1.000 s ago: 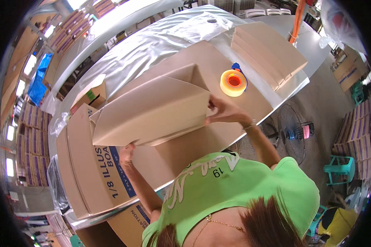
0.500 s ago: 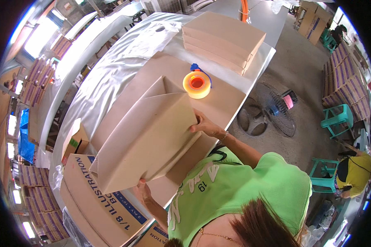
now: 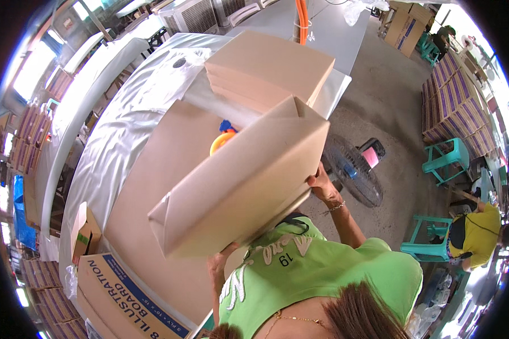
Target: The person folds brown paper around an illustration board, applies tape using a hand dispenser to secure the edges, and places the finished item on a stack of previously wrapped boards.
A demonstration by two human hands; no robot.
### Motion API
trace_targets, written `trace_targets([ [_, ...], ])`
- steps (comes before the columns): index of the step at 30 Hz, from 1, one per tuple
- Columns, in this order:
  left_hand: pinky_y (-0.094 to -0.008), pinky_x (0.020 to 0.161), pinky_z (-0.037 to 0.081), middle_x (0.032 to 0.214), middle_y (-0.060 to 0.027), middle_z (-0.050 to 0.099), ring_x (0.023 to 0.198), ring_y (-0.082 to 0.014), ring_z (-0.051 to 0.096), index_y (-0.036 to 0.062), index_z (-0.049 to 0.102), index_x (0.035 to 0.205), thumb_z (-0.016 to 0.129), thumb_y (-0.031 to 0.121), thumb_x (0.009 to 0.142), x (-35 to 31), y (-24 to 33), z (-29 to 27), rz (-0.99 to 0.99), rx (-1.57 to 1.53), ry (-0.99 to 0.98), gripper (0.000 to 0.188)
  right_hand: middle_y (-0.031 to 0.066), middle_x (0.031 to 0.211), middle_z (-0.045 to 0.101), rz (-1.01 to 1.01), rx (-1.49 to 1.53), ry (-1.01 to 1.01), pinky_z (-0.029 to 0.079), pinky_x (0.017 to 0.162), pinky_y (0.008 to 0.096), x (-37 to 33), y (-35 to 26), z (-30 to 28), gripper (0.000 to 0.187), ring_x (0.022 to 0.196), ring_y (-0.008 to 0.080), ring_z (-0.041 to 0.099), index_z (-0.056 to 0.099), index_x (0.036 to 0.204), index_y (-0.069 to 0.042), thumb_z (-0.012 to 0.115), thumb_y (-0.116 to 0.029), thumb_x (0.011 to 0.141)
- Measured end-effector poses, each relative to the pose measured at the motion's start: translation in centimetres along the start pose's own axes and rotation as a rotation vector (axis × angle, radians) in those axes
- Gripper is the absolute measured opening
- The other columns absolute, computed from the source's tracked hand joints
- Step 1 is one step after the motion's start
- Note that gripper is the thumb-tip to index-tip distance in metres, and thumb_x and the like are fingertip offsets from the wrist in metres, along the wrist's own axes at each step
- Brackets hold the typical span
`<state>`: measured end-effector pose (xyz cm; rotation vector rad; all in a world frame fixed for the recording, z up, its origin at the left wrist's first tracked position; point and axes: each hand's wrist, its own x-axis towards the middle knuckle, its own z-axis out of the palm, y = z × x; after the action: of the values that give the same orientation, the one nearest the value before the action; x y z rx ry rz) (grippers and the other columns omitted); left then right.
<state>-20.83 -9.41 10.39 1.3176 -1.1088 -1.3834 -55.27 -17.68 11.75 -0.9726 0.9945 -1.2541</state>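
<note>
A bulky package wrapped in brown paper (image 3: 249, 175) is tilted up in front of my chest, between both hands. My right hand (image 3: 322, 185) grips its right end, with the thumb and fingers at the edge. My left hand (image 3: 226, 251) holds the lower near edge, its fingers mostly hidden under the package. Folded creases show at both ends. Behind it, a roll of yellow tape (image 3: 219, 143) with a blue piece (image 3: 226, 126) is partly covered by the package. A large brown paper sheet (image 3: 152, 152) lies flat on the table.
Brown-wrapped packages (image 3: 271, 65) are stacked at the table's far end. A printed carton (image 3: 113, 299) and a small open box (image 3: 85, 234) sit at the near left. To the right stand a fan (image 3: 353, 169), teal stools (image 3: 447, 161) and a person in yellow (image 3: 478, 234).
Both hands have raised the package off the paper sheet and moved it to the right. It now hides part of the tape roll. The whole view has also shifted.
</note>
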Motion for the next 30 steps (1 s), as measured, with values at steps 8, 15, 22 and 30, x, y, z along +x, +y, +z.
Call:
trace_targets([
  [8,-0.0333,0.07,0.049,0.09,-0.0067,0.065,0.08,-0.018,0.06,0.0003,0.067,0.095,0.074,0.018,0.073,12.3,8.1,13.4,0.081,-0.047,0.059,0.03,0.0127,0.111,0.061,-0.154,-0.345,0.176,0.048,0.088,0.0329,9.3,-15.1,-6.8,0.102,0.101,0.0212,0.058,0.048,0.127,0.011,0.077,-0.065,0.065],
  [15,-0.0331,0.082,0.05,0.106,-0.0127,0.06,0.095,-0.0225,0.06,0.0009,0.045,0.124,0.075,0.037,0.078,23.2,18.1,23.6,0.298,-0.208,0.123,0.066,0.0141,0.112,0.062,-0.076,-0.497,0.082,0.048,0.081,0.0265,21.8,-27.2,-10.4,0.082,0.096,0.0179,0.06,0.051,0.128,0.008,0.067,-0.058,0.082],
  [22,-0.0384,0.094,0.047,0.124,-0.0241,0.05,0.114,-0.0284,0.055,-0.0065,0.036,0.132,0.066,0.058,0.081,31.3,19.7,25.7,0.325,-0.233,0.097,0.087,0.0082,0.105,0.064,0.038,-0.506,-0.131,0.047,0.082,0.0223,35.1,-28.5,-11.7,0.073,0.097,0.0111,0.059,0.059,0.121,0.001,0.057,-0.063,0.086],
  [30,-0.0411,0.118,0.007,0.155,-0.0272,-0.008,0.145,-0.0376,-0.006,-0.0062,-0.015,0.145,0.051,0.077,0.077,37.2,14.2,24.8,0.126,0.246,0.15,0.127,0.0241,0.14,0.046,-0.148,-1.355,-0.192,0.031,0.11,0.0366,44.8,-20.3,-15.0,0.097,0.133,0.0327,0.042,0.036,0.144,-0.001,0.048,-0.075,0.082],
])
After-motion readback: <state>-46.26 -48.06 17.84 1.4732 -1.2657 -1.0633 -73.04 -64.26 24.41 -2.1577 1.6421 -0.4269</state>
